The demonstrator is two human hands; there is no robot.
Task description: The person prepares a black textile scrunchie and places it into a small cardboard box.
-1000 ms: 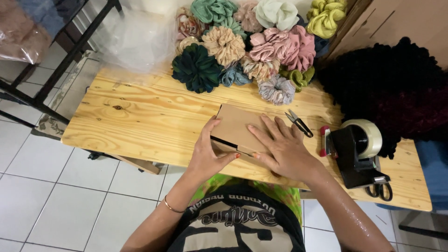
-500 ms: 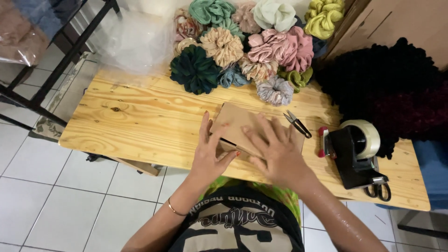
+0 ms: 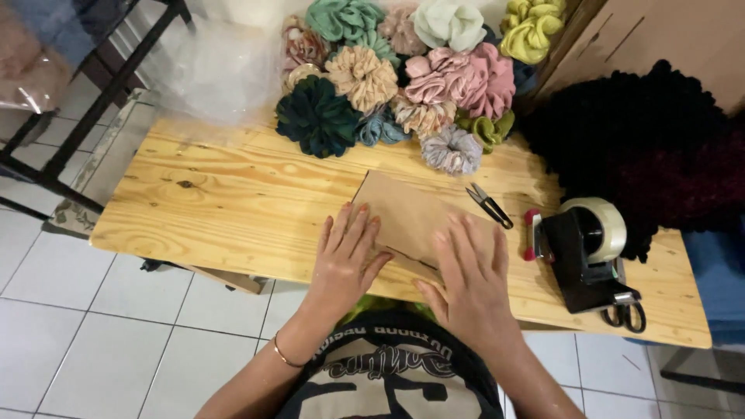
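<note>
A flat brown cardboard piece (image 3: 403, 209) lies near the front edge of the wooden table (image 3: 233, 202). My left hand (image 3: 345, 260) rests flat on its near left corner with fingers spread. My right hand (image 3: 469, 271) presses flat on its near right part, fingers apart. Neither hand grips anything. A fold line or edge of the cardboard shows between the two hands.
A pile of fabric scrunchies (image 3: 403, 70) in several colours sits at the table's back. Small thread snips (image 3: 489, 206) lie right of the cardboard. A black tape dispenser (image 3: 590, 248) and scissors (image 3: 625, 310) stand at the right. Dark fuzzy fabric (image 3: 652, 147) heaps behind it.
Both hands slid forward over the cardboard and now lie flatter on it. The dark gap seen earlier at the cardboard's near edge has closed under the left hand.
</note>
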